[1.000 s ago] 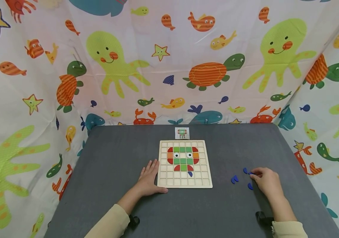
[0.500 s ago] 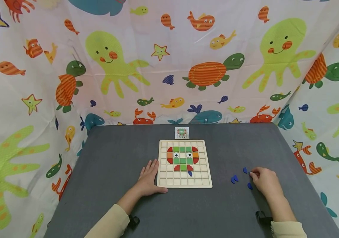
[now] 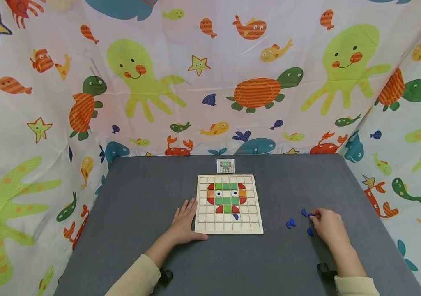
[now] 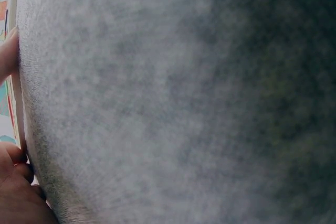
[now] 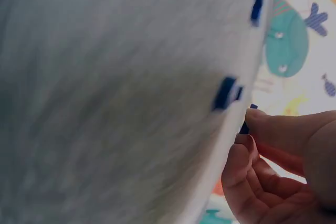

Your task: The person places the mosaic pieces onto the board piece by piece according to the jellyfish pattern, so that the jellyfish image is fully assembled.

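A pale wooden grid board point(image 3: 205, 226) lies on the dark grey table, with green, red, orange and eye pieces set in its squares and one blue piece point(image 3: 235, 216) low in the middle. My left hand point(image 3: 184, 224) rests at the board's left edge, fingers straight and spread, thumb by the near corner. On the right, my right hand point(image 3: 329, 224) pinches a small blue piece point(image 5: 244, 127) between thumb and fingertips, close to the table. Several loose blue quarter-round pieces point(image 3: 291, 223) lie to its left, one blue piece point(image 3: 304, 212) right beside the fingertips.
Behind the board stands a small picture card point(image 3: 226, 166) with a coloured figure on a grid. A curtain point(image 3: 210, 82) printed with sea animals hangs along the back and sides of the grey table point(image 3: 151, 181). Dark straps point(image 3: 166, 276) sit at both wrists.
The right hand has shifted very slightly, still pinching the blue piece near the loose ones. The left hand and the board stay in place.
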Demonstrator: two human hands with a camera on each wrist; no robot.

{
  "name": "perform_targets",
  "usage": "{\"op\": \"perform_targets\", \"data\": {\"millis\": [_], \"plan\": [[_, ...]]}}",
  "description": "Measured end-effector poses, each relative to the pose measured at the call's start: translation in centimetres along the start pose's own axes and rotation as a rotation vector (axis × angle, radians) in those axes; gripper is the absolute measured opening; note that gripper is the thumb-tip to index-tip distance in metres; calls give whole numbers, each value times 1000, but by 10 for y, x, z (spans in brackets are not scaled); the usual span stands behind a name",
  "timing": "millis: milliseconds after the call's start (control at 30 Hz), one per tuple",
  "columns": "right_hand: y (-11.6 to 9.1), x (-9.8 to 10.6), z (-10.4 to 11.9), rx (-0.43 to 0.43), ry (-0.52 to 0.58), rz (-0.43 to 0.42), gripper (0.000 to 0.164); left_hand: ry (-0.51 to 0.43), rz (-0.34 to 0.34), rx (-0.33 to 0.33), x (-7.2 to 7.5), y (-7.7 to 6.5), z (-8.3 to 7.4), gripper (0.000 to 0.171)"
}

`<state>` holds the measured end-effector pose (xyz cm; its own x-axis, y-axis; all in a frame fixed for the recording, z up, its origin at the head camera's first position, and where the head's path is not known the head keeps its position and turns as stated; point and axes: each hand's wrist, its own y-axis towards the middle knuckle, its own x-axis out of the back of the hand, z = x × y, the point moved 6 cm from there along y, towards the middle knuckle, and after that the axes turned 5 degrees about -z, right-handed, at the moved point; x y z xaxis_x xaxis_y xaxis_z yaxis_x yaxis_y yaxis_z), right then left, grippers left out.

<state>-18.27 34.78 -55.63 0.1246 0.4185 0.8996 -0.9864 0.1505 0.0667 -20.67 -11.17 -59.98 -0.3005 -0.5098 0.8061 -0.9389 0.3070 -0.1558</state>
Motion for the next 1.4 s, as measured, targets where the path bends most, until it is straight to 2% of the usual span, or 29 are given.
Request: {"op": "perform_targets", "data": {"millis": [167, 333, 567, 733, 900, 1033, 1267, 1400], "plan": [[-6, 4, 31, 40, 67, -28, 18, -1, 3, -2, 0, 0, 1, 129], [-12, -2, 75, 111, 115, -21, 15, 10, -2, 0, -1, 0, 1, 129], [-20, -34, 140, 156, 148, 41, 12, 6, -6, 7, 0, 0, 0, 129], [-29, -59, 173, 182, 182, 40, 10, 2, 0, 12, 1, -1, 0, 129], [-35, -79, 190, 203, 198, 52, 7, 2, 9, 10, 1, -1, 0, 129], [-36, -89, 198, 211, 166, 50, 9, 7, 11, 7, 0, 0, 1, 129], [-38, -92, 209, 248, 85, -5, 10, 4, 9, 8, 0, 1, 1, 129], [-38, -91, 211, 238, 71, -23, 12, 7, 9, 7, 0, 0, 1, 129]]}}
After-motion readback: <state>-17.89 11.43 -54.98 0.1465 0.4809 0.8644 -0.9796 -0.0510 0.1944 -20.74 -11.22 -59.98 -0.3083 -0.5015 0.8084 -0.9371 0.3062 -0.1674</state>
